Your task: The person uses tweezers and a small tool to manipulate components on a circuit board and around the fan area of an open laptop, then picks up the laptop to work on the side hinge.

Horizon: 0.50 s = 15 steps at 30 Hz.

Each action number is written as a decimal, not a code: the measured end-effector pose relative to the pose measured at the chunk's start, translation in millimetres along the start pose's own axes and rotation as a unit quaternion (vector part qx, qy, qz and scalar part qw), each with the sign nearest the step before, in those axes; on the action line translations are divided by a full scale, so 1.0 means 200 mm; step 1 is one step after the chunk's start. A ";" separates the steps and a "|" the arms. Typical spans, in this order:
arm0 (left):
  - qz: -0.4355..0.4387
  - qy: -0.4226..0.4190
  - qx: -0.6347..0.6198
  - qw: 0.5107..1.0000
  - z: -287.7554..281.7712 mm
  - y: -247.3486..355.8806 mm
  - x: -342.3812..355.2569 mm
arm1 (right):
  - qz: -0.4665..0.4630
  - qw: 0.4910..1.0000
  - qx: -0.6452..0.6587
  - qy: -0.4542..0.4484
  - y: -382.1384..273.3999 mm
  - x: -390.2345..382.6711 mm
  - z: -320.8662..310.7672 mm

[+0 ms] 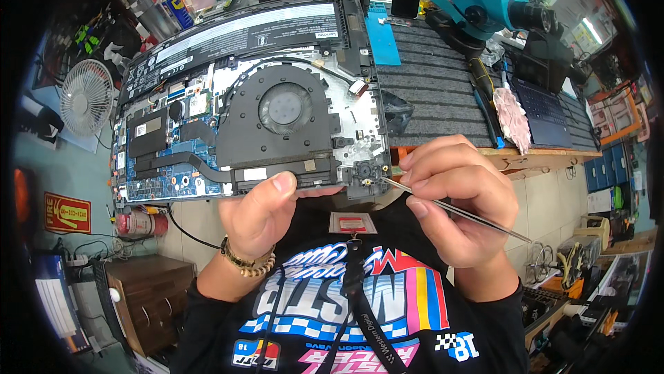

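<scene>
An opened laptop base [346, 107] is held up and tilted before me, its inside facing up. My left hand [259, 211] grips its near edge, thumb on top beside the vent and fingers underneath. Inside lie a black battery [242, 35], a round cooling fan [285, 107] and a blue circuit board [183, 184]. My right hand [460, 197] pinches a pair of thin metal tweezers [477, 218]. Their tip reaches the laptop's near right corner, next to small brass-coloured screw posts [368, 181]. Near the right edge, a loose-looking cable plug [357, 88] lies on the silver plate.
Behind the laptop, a workbench bears a ribbed grey mat [436, 90], a teal microscope [477, 0], a screwdriver [484, 73], a pinkish cloth-like piece [510, 118] and another dark laptop [543, 107]. A white fan [86, 97] stands left; a brown cabinet [149, 298] is lower left.
</scene>
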<state>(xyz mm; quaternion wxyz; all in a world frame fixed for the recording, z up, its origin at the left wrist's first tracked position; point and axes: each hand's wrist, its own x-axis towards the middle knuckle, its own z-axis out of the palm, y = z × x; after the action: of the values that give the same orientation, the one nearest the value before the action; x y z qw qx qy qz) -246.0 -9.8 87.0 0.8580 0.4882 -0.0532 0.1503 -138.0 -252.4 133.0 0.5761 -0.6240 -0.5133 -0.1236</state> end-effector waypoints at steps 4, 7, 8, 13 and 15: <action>-0.012 -0.001 -0.003 1.000 -0.02 0.01 0.00 | -0.010 1.000 -0.010 -0.006 -0.01 0.02 0.01; -0.002 -0.008 -0.002 1.000 -0.01 0.01 0.00 | -0.009 1.000 -0.012 -0.015 -0.01 0.02 0.01; -0.003 -0.008 -0.001 1.000 -0.01 0.01 0.00 | -0.009 1.000 -0.014 -0.017 -0.01 0.02 0.01; -0.002 -0.004 0.007 1.000 0.00 0.01 -0.01 | -0.008 1.000 -0.020 -0.021 -0.02 0.02 0.01; -0.007 -0.009 -0.027 1.000 -0.01 0.01 -0.01 | -0.007 0.999 -0.023 -0.021 -0.02 0.02 0.01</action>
<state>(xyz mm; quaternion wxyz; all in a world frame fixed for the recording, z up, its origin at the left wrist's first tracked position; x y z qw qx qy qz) -248.2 -7.8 86.6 0.8716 0.4662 -0.0616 0.1387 -140.4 -250.5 138.4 0.5499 -0.6356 -0.5270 -0.1263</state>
